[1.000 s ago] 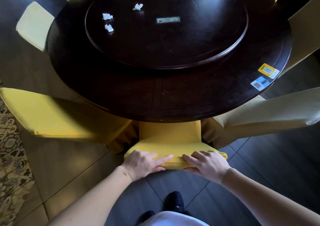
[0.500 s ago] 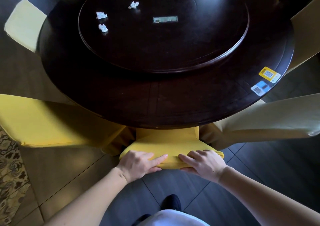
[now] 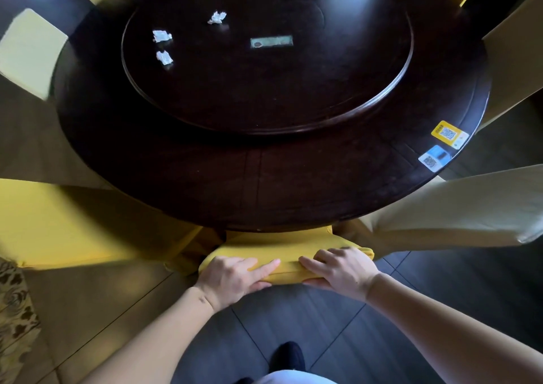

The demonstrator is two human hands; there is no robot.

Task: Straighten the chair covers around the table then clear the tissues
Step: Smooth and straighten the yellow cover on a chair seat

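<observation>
Head view: both hands clasp the top edge of a yellow chair cover (image 3: 282, 244), smooth and taut, tucked under the table (image 3: 264, 184) rim. The left hand (image 3: 232, 275) and right hand (image 3: 338, 269) lie near each other, fingers over the top, thumbs beneath. Far beyond the left hand, 3 crumpled tissues (image 3: 162, 36) sit on the turntable (image 3: 367, 101). Open floor (image 3: 293, 319) lies behind the wrists.

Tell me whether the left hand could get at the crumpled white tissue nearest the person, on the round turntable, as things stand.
Probably, but not at once: the left hand grips the yellow chair cover. Nothing stands between it and the nearest crumpled white tissue, only bare dark round table, though the stretch looks long.
</observation>
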